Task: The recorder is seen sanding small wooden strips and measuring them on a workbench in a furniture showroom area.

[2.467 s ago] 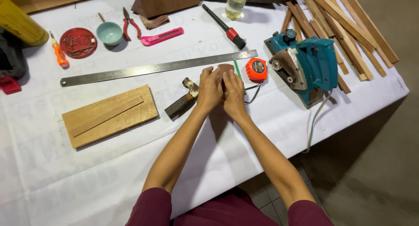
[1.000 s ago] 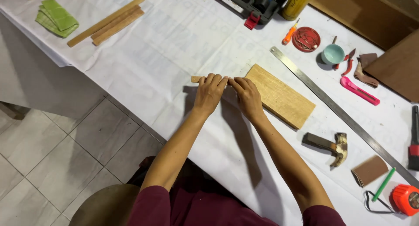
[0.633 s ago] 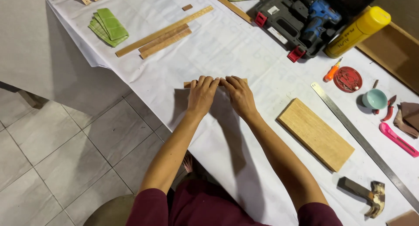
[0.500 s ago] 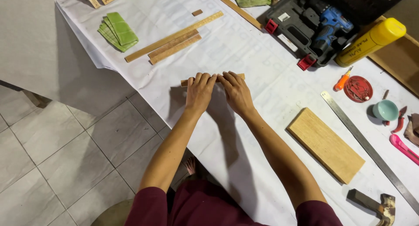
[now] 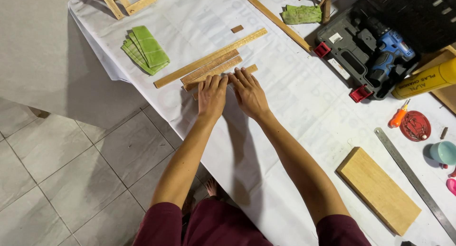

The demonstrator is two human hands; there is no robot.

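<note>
Both of my hands rest flat on a thin wooden strip (image 5: 251, 69) lying on the white-covered table (image 5: 294, 113). My left hand (image 5: 212, 95) covers its left part and my right hand (image 5: 249, 91) its middle; only the ends show. The strip lies right against two short wooden strips (image 5: 211, 67), with a longer strip (image 5: 209, 58) just beyond them. All of them run parallel, slanting up to the right.
Folded green cloths (image 5: 145, 49) lie at the left near the table edge. At the right are an open drill case (image 5: 342, 51) holding a blue drill (image 5: 392, 49), a yellow can (image 5: 425, 80), a wooden board (image 5: 377, 189), a steel ruler (image 5: 413, 179) and a red lid (image 5: 415, 126).
My hands have carried the thin strip leftward along the table, from near the wooden board to beside the group of strips. The view has followed them.
</note>
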